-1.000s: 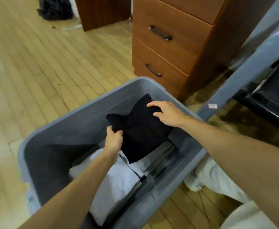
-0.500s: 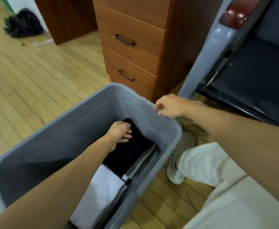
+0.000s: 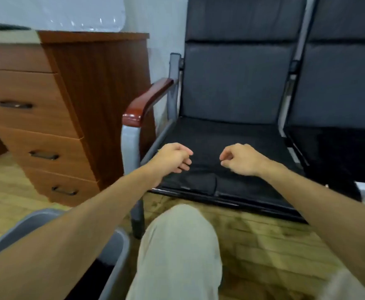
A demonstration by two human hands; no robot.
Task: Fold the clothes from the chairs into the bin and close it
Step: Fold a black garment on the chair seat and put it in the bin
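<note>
The left hand [image 3: 172, 159] and right hand [image 3: 241, 159] hover side by side, apart, over the black seat of the left chair [image 3: 231, 87]; both have loosely curled fingers and hold nothing. The grey bin [image 3: 119, 254] sits near left, beside the person's knee [image 3: 181, 245] and partly hidden by the forearm; a black garment [image 3: 339, 165] lies on the right chair's seat, draping over its front edge; a wooden drawer unit [image 3: 36, 118] stands far left.

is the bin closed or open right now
Open. The part of the bin in view at lower left shows its grey rim and dark inside, with no lid over them.
</note>
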